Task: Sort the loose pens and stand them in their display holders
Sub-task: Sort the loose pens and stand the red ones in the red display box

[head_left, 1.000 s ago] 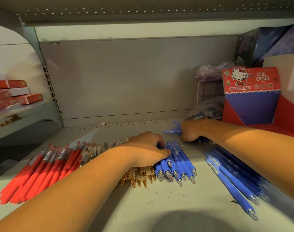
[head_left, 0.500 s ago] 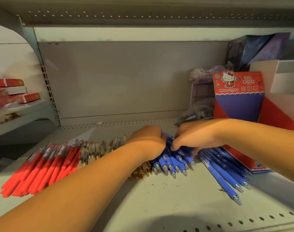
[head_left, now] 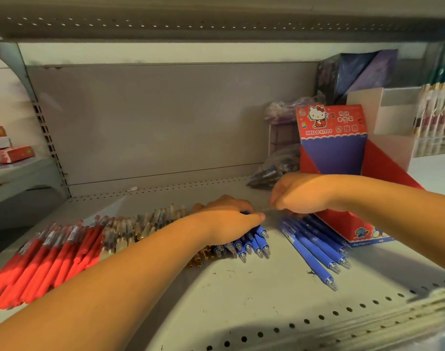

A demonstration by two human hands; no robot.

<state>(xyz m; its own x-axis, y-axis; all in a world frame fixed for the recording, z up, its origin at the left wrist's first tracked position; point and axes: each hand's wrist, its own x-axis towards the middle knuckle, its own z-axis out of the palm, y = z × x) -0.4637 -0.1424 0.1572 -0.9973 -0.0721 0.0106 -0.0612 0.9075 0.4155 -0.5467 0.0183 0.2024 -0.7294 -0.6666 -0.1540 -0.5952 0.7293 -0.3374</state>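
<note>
My left hand (head_left: 229,221) lay knuckles-up, its fingers curled over the upper ends of a bunch of blue pens (head_left: 255,245) and gripping them against the shelf (head_left: 241,305). Their clear tips fanned out from under my palm toward five o'clock. At two o'clock from it, close but apart, my right hand (head_left: 301,195) hung with its fingers bent downward. A thin blurred streak ran between the two hands, and I could not tell whether that hand pinched a pen or held nothing.

At four o'clock of the left hand the loose blue pens (head_left: 315,249) lay side by side with their tips toward me. They were just beside the foot of the red Hello Kitty display holder (head_left: 333,148), which stood upright at one o'clock.

At nine o'clock of the left hand ran a row of clear gold-tipped pens (head_left: 140,224). Beyond them, toward eight o'clock, lay the red pens (head_left: 46,259). A dark bag (head_left: 274,171) slumped behind the right hand, near the back panel.
</note>
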